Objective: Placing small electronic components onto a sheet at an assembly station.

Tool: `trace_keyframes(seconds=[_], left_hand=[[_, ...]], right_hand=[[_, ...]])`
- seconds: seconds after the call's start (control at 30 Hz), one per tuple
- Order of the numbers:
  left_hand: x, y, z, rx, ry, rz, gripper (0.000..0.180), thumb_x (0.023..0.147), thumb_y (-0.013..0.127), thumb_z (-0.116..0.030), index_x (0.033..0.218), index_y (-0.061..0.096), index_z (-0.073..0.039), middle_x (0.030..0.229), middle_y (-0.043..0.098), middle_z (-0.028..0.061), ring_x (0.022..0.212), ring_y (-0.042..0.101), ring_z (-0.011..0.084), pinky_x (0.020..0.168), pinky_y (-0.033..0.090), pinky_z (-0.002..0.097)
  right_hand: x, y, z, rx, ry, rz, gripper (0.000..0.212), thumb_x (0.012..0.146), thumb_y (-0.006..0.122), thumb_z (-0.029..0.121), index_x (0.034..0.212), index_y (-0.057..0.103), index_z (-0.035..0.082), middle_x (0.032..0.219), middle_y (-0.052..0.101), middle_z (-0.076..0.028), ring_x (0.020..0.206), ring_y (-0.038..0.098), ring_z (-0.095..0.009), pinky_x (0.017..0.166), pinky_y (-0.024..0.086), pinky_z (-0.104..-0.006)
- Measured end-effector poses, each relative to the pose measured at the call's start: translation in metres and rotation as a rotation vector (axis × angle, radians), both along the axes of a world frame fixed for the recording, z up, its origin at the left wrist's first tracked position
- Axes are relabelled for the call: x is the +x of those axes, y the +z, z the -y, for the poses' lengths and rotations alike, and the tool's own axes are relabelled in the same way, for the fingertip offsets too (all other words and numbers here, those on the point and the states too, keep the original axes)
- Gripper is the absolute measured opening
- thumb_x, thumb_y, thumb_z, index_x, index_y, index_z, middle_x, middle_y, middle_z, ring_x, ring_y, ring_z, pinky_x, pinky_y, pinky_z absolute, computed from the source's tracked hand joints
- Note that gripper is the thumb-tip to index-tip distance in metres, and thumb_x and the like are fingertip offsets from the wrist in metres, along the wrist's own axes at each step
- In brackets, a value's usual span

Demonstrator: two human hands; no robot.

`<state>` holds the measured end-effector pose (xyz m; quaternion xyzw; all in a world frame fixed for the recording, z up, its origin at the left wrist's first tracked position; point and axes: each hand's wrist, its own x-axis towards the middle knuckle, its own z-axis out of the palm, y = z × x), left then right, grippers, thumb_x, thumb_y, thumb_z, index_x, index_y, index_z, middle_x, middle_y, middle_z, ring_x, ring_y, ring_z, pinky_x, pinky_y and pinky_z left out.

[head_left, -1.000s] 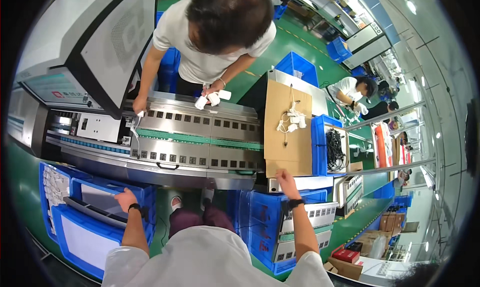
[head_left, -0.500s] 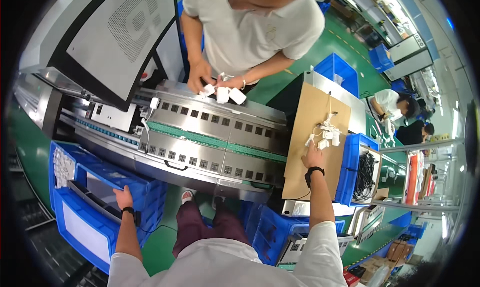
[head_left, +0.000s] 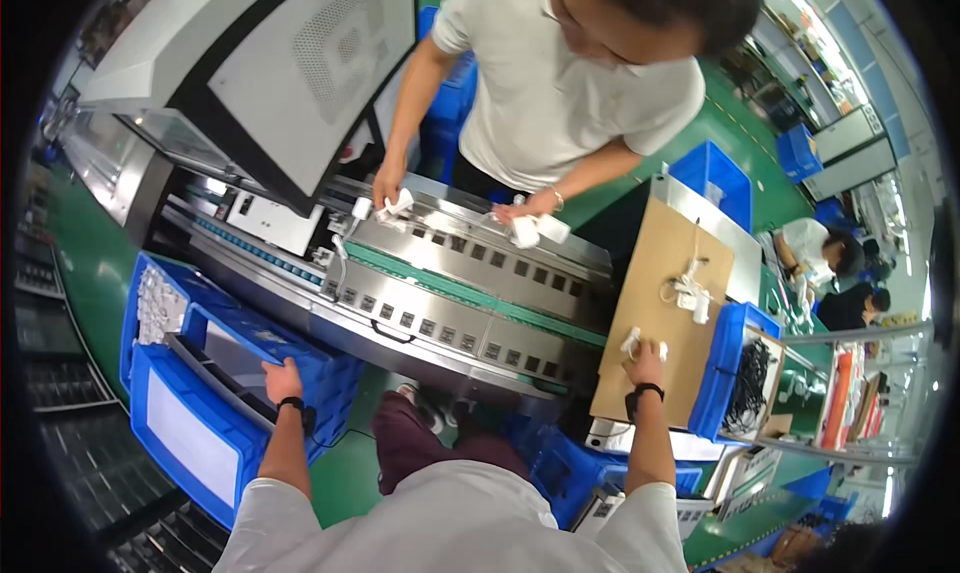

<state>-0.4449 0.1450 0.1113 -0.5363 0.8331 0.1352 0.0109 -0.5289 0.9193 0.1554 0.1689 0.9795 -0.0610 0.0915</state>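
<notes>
My right hand (head_left: 648, 363), above the near part of the brown board (head_left: 650, 263), has its fingers closed on a small white charger (head_left: 632, 341). Farther up the board lies a bunch of white chargers (head_left: 690, 298) with a cable. My left hand (head_left: 284, 381) is at the blue crates on the left, fingers apart, holding nothing that shows. Whether it touches the crate (head_left: 320, 373) is unclear. Across the metal conveyor, a co-worker's one hand (head_left: 390, 185) holds a white charger (head_left: 397, 205), and the other hand (head_left: 535, 207) is at more white blocks (head_left: 538, 231).
The metal conveyor (head_left: 440, 303) with a green track and socket rows runs between me and the co-worker. A blue bin of black cables (head_left: 745, 383) stands right of the board. A large machine panel (head_left: 300, 83) rises at upper left. Other people work at far right.
My right hand has drawn back toward me with a white charger, away from the bunch. The co-worker's hands have moved apart, one going left with a charger. The whole view has shifted.
</notes>
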Motion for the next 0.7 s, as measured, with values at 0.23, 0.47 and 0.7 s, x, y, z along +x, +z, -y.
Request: trace_keyframes(seconds=[0.23,0.47,0.7], left_hand=[[0.005,0.029,-0.006,0.041,0.021,0.021,0.050,0.085,0.056,-0.036,0.118,0.048,0.002,0.104,0.067,0.0301,0.100,0.063,0.0470,0.090,0.048,0.0551],[0.015,0.028,0.002,0.056,0.067,0.010,0.049,0.085,0.057,-0.036,0.115,0.047,0.002,0.095,0.069,0.0287,0.092,0.065,0.0470,0.083,0.050,0.0546],[-0.003,0.037,-0.003,0.095,0.082,0.047,0.048,0.086,0.057,-0.038,0.114,0.048,0.000,0.094,0.069,0.0274,0.089,0.067,0.0446,0.080,0.053,0.0535]], right_hand=[[0.028,-0.004,0.027,-0.017,-0.139,0.023,0.039,0.072,0.076,0.013,0.107,0.059,0.007,0.113,0.059,-0.020,0.106,0.057,-0.042,0.090,0.049,-0.0482],[0.056,0.072,0.058,-0.011,0.162,-0.141,0.022,0.081,0.066,0.011,0.099,0.059,0.001,0.098,0.063,-0.020,0.087,0.063,-0.040,0.078,0.051,-0.0483],[0.103,0.072,0.161,-1.088,0.016,0.473,0.012,0.093,0.059,0.018,0.098,0.061,0.006,0.080,0.064,-0.002,0.070,0.061,-0.015,0.060,0.047,-0.0312]])
